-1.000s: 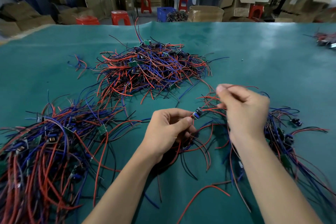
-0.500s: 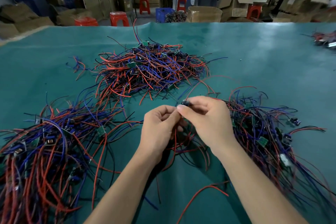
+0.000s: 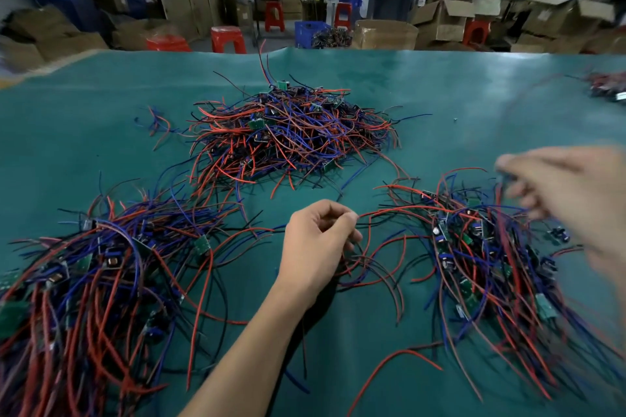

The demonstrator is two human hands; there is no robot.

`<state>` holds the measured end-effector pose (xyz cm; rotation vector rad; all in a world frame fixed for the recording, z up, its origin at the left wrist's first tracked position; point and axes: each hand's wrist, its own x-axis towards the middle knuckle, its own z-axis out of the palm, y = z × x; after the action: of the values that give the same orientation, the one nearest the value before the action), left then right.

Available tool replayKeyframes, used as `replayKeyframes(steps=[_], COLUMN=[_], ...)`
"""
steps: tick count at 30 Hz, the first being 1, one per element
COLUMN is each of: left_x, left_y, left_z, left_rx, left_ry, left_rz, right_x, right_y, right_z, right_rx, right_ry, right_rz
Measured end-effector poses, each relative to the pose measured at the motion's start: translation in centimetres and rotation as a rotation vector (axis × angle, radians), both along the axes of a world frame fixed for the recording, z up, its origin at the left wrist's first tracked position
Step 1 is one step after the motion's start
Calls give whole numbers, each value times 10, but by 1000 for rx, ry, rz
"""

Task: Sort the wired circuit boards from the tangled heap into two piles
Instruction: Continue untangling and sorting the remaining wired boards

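Heap (image 3: 291, 132) of thin, springy insulated wires

No lettering can be read here. The small green circuit boards in the pile (image 3: 474, 261) just right of the left hand (image 3: 316, 244) show no legible print, and those under the blurred right hand (image 3: 572, 193) are smeared. The heap (image 3: 291, 132) beyond both hands gives nothing either. The cardboard boxes (image 3: 440, 20) far behind the hands carry pale labels too small and soft to make out.
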<state>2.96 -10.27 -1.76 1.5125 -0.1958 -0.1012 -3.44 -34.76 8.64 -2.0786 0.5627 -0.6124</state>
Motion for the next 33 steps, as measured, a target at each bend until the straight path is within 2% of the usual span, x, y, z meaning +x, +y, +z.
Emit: replayKeyframes(steps=[2, 3, 6, 8, 10, 16, 20, 24, 26, 30, 33], left_x=[0, 1, 1, 1, 2, 3, 4, 6, 6, 7, 6], left_y=[0, 1, 0, -1, -2, -1, -1, -2, -3, -1, -1], left_z=[0, -1, 0, 1, 1, 0, -1, -1, 1, 5, 5], left_rx=[-1, 3, 6, 8, 14, -12, -9, -22, -103, -266, -240], left_ry=[1, -1, -6, -12, -19, -3, -5, -2, 31, 115, 117], left_rz=[6, 10, 20, 21, 23, 15, 17, 70, 102, 110, 95], right_x=[2, 5, 32, 62, 99, 166, 161, 124, 97, 41, 18], right_y=[4, 15, 56, 86, 112, 147, 138, 121, 112, 104, 112], right_z=[3, 6, 9, 2, -8, -33, -42, -38, -34, -34, -40], right_rx=[-382, -502, -565, -610, -642, -525, -515, -373, -316, -395, -301], right_ry=[297, 351, 311, 353, 353, 416, 247, 119, 70, 138, 211], right_rz=[9, 17, 257, 469, 591, 643, 505, 480, 479, 519, 715])
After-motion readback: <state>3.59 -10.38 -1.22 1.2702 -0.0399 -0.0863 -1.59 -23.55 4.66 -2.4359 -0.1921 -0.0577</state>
